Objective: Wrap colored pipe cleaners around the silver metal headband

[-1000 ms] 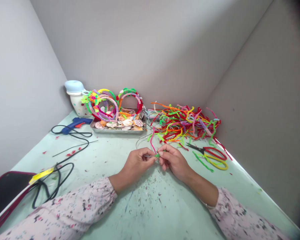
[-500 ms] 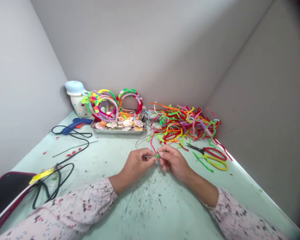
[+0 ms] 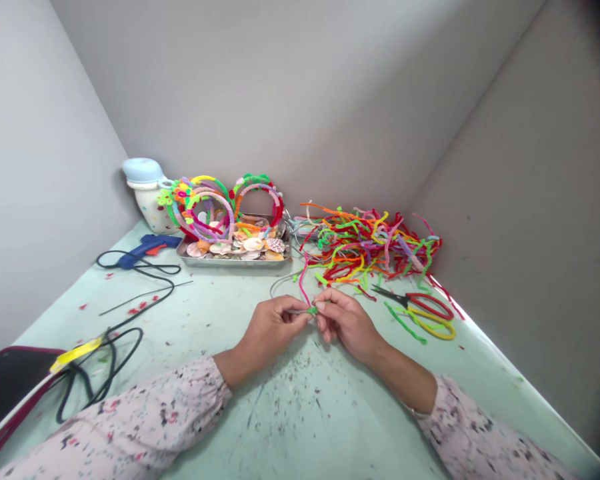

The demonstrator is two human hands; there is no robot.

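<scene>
My left hand [image 3: 266,333] pinches a thin grey metal headband [image 3: 276,284], whose bare curve arches out behind the fingers. Close against it, my right hand [image 3: 347,325] has thumb and fingers closed on a short green pipe cleaner [image 3: 313,311] at the band's end. The green piece looks wound around the metal; the fingertips hide part of it. A pink pipe cleaner [image 3: 303,285] rises just behind the fingertips toward the pile; whether it is joined to the green one, I cannot tell.
A metal tray [image 3: 235,263] holds shells and wrapped headbands [image 3: 211,217]. To its right lies a pile of pipe cleaners [image 3: 370,247], with scissors [image 3: 427,313] in front. At left are a blue glue gun [image 3: 147,248], black cable [image 3: 113,367], spotted bottle [image 3: 150,203] and dark device [image 3: 17,380].
Both hands stay pinched together in nearly the same place. The camera view has shifted slightly, so things at the left appear a little farther left.
</scene>
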